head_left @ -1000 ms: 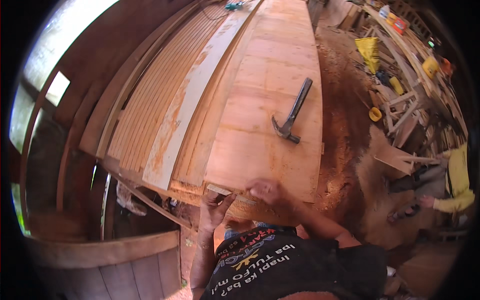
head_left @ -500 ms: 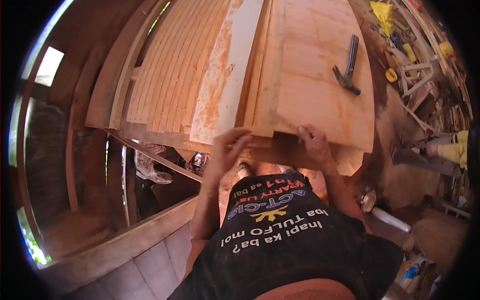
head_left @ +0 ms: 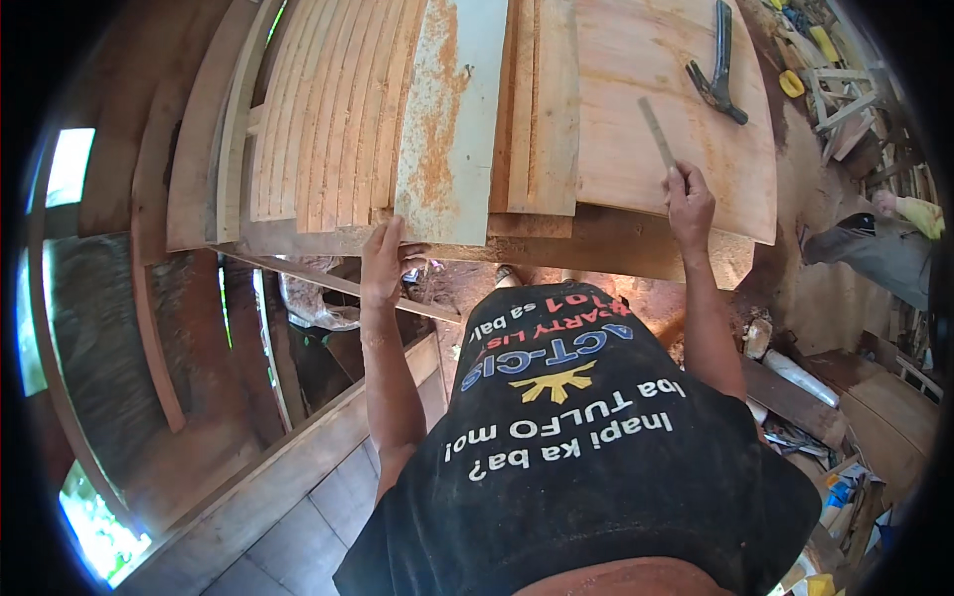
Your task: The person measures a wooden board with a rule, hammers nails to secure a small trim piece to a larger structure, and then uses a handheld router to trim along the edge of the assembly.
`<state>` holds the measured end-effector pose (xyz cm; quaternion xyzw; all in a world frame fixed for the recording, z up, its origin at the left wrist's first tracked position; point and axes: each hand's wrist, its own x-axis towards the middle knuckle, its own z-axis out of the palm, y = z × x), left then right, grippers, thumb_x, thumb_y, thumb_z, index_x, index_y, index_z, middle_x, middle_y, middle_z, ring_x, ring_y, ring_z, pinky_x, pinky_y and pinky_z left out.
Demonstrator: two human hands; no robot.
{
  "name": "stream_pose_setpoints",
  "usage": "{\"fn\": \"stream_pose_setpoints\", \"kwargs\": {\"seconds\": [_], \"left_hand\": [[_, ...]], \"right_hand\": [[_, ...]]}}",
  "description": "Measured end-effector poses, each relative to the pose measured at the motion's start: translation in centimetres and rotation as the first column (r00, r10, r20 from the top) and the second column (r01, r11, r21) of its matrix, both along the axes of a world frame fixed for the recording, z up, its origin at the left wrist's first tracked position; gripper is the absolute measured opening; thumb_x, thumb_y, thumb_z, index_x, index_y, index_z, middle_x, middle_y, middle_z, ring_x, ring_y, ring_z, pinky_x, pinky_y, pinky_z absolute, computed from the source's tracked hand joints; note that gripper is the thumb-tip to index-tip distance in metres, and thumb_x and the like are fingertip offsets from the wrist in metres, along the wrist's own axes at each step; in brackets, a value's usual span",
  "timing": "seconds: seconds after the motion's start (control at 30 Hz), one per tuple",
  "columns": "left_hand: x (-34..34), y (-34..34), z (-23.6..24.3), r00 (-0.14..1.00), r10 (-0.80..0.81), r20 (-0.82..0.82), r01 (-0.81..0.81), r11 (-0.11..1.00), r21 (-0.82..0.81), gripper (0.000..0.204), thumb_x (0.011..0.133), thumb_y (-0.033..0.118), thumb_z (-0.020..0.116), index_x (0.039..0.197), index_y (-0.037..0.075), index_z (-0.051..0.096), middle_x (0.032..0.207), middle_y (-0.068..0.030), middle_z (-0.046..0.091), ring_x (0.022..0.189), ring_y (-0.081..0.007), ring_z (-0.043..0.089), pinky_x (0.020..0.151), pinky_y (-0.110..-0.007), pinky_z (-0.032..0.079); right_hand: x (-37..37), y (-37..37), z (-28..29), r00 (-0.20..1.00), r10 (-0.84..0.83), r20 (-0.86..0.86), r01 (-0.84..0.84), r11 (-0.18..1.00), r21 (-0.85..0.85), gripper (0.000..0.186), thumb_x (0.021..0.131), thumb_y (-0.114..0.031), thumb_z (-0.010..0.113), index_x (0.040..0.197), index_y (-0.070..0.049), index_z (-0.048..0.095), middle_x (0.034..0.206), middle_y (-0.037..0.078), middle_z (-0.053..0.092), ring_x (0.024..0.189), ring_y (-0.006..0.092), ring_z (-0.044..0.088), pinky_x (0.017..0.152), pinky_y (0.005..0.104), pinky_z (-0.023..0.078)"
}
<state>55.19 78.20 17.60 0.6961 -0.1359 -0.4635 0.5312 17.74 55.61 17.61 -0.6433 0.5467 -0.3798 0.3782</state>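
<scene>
My left hand is at the near left corner of a long board with worn white paint. Its fingers are bent around that corner, some above and some below the edge. Over the right-hand plywood panel, my right hand pinches one end of a thin, flat, greyish strip. The strip points away from me and slightly left; whether it is metal or wood cannot be made out. Farther along the panel lies a dark claw hammer, untouched.
Several narrow wooden strips lie side by side left of the painted board. Bare planks are on its right. A person in grey trousers is at the far right, near stacked scrap wood. A low wooden rail runs at lower left.
My hands have moved apart: the left to the left onto the painted board's corner, the right up and right with the strip. The view has shifted, with the painted board's near end now jutting out.
</scene>
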Motion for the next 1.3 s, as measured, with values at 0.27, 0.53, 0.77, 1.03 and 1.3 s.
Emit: {"fn": "stream_pose_setpoints", "kwargs": {"seconds": [0.27,0.53,0.77,1.03,1.3], "left_hand": [[-1.0,-2.2,0.1,0.992,0.035,-0.124,-0.045,0.996,-0.075,0.050,0.090,0.044,0.060,0.118,0.003,0.057,0.096,-0.0073,0.068,0.078,-0.0146,0.068,0.057,-0.025,0.057],[-1.1,-2.0,-0.9,0.995,-0.004,-0.102,-0.015,0.982,-0.186,0.039,0.095,0.034,0.055,0.113,-0.001,0.057,0.094,-0.0094,0.068,0.074,-0.0158,0.069,0.052,-0.025,0.058],[-2.5,-2.3,-2.5,0.968,-0.045,-0.247,-0.013,0.973,-0.230,0.034,0.095,0.032,0.057,0.106,0.000,0.061,0.094,-0.0098,0.068,0.077,-0.0175,0.069,0.059,-0.031,0.061],[-0.5,-2.1,-2.0,0.950,-0.197,-0.243,0.151,0.969,-0.196,0.032,0.094,0.023,0.058,0.114,-0.001,0.058,0.105,-0.0089,0.064,0.088,-0.0172,0.066,0.070,-0.037,0.061],[-1.1,-1.4,-4.5,0.988,-0.028,-0.152,-0.010,0.969,-0.245,0.023,0.095,0.027,0.059,0.107,0.007,0.062,0.082,0.0074,0.060,0.056,0.0026,0.046,0.040,-0.015,0.030]], "right_hand": [[0.5,0.1,-0.1,0.995,-0.032,-0.098,0.022,0.994,-0.108,0.020,0.094,-0.021,0.057,0.104,-0.005,0.064,0.071,0.004,0.064,0.065,0.0117,0.064,0.058,0.0282,0.049],[0.0,-0.7,-1.3,0.996,-0.054,0.064,0.055,0.998,-0.023,0.021,0.095,-0.020,0.058,0.108,-0.003,0.063,0.072,0.000,0.060,0.057,0.0034,0.050,0.050,0.0204,0.041],[0.1,-1.0,-1.2,0.980,-0.120,0.160,0.120,0.993,0.010,0.021,0.093,-0.019,0.060,0.105,-0.002,0.064,0.072,0.000,0.061,0.054,0.0016,0.047,0.048,0.0185,0.039],[0.0,-0.5,-0.9,0.978,-0.063,0.201,0.055,0.997,0.046,0.019,0.092,-0.017,0.062,0.104,-0.002,0.065,0.072,0.000,0.061,0.054,0.0013,0.046,0.047,0.0171,0.037],[-0.4,-0.8,-0.6,0.962,-0.002,0.274,-0.012,0.999,0.051,0.019,0.092,-0.015,0.061,0.106,-0.003,0.064,0.076,0.000,0.061,0.056,0.0005,0.047,0.046,0.0163,0.036]]}}
